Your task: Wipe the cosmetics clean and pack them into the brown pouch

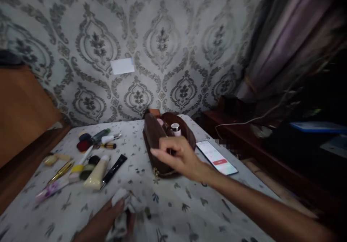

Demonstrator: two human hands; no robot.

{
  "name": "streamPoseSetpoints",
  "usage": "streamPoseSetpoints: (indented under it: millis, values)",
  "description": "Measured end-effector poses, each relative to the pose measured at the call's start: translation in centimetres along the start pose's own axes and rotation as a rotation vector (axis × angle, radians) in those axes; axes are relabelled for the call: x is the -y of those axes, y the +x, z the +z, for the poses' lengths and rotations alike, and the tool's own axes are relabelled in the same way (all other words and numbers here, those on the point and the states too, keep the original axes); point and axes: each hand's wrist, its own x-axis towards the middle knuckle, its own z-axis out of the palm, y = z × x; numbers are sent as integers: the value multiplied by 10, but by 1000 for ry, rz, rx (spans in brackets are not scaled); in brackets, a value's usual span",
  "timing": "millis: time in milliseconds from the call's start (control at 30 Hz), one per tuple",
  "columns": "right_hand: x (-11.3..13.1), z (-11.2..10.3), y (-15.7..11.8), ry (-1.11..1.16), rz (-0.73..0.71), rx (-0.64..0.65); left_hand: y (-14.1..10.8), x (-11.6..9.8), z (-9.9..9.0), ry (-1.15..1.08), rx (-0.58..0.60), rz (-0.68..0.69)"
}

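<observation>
A brown cosmetic bag [151, 137] lies unzipped on the patterned cloth, with a pink jar with a silver-and-white lid [175, 128] standing inside it. Over the bag's near part is my right hand [180, 157], its fingers curled in and its thumb pointing left; whatever they may hold is hidden. At the bottom, my left hand [115, 211] is closed round a crumpled white cloth [121, 198], somewhat smeared by motion. A cream tube [98, 173] and a black slim tube [115, 169] lie beyond the left hand.
More cosmetics spread across the left side: a green bottle [101, 135], a white brush [110, 138], a gold clip [61, 171] and a purple-white tube [51, 190]. Right of the bag lies a lit phone [217, 158]. A patterned wall [162, 72] rises behind; a white cable [249, 121] hangs at right.
</observation>
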Motion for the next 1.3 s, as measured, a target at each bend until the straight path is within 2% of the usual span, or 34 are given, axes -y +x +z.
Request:
streamPoseSetpoints:
  millis: [133,200,300,367,433,500,567,700,800,867,1033,1200,1300]
  values:
    - [-9,64,-29,173,131,97,-10,-21,20,-26,202,1]
    - [-18,94,-36,322,280,78,-12,-26,23,-47,208,2]
    - [-33,129,-36,650,583,-39,-13,-28,18,-87,66,12]
    - [-39,146,-33,936,829,-117,-12,-33,9,-48,-13,90]
    - [-41,158,-30,1159,1039,-192,-8,-44,-6,157,-82,243]
    - [-41,167,-28,1302,1163,-240,0,-62,-28,468,-197,401]
    - [-40,174,-31,1419,1187,-233,11,-83,-57,565,-317,449]
    - [-39,182,-43,1580,1079,-128,43,-113,-121,677,-549,426]
    - [-42,182,-50,1622,1007,-82,71,-117,-161,729,-674,328]
    - [-44,180,-52,1633,988,-74,87,-115,-178,749,-728,265]
    - [-47,180,-51,1626,975,-56,119,-117,-195,829,-818,191]
    - [-46,182,-50,1633,984,-55,144,-134,-193,936,-872,166]
    - [-46,181,-50,1624,1005,-37,158,-140,-191,987,-850,145]
